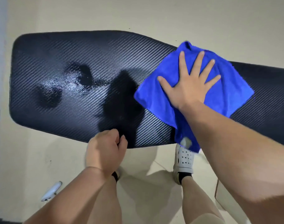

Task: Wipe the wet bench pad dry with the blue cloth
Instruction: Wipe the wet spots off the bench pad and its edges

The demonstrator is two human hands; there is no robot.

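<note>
Cloth on the bench pad, wet patch not yet reached.

Blue cloth (pixel 193 88) lay spread on the black bench pad (pixel 92 50), pinned under the right hand (pixel 189 84), fingers splayed flat and gripping nothing, probably to press a broad area. Glistening water (pixel 68 84) sat well apart, toward the pad's other end. The left hand (pixel 105 151) rested loosely curled, empty, at the near edge, apparently steadying the bench.

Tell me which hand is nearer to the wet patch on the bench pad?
Left. The left hand rests at the bench pad's near edge, just below the wet patch. The right hand presses the blue cloth, farther right.
</note>
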